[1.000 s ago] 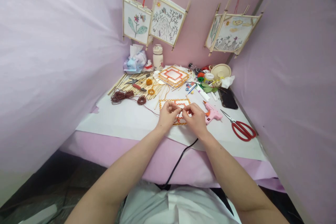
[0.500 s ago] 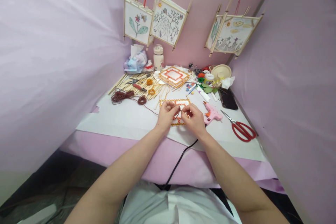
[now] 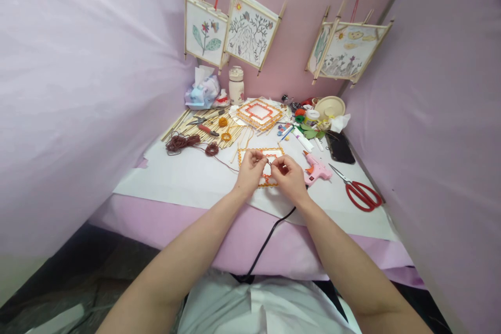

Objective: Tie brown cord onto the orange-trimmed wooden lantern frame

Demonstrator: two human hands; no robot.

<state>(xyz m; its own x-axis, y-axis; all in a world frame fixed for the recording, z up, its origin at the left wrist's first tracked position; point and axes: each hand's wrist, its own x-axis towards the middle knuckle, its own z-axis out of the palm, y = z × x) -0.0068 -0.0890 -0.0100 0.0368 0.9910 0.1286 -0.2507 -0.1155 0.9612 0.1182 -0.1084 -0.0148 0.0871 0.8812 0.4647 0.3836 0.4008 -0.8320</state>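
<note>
Brown cord [image 3: 228,165] runs from a small coil [image 3: 212,149] at ten o'clock into the left hand [image 3: 250,171], whose thumb and fingertips pinch it narrowly. The right hand [image 3: 288,173], just beside, is pinched on the same strand. Beneath both lies a white panel [image 3: 269,155] with orange and red trim. A pink glue gun [image 3: 319,169] lies at three o'clock, red-handled scissors [image 3: 362,195] beyond it; a similar trimmed panel [image 3: 259,110] sits at twelve.

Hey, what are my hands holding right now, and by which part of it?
Thin brown cord, pinched at the fingertips of your left hand and right hand; whether near its end cannot be told.
</note>
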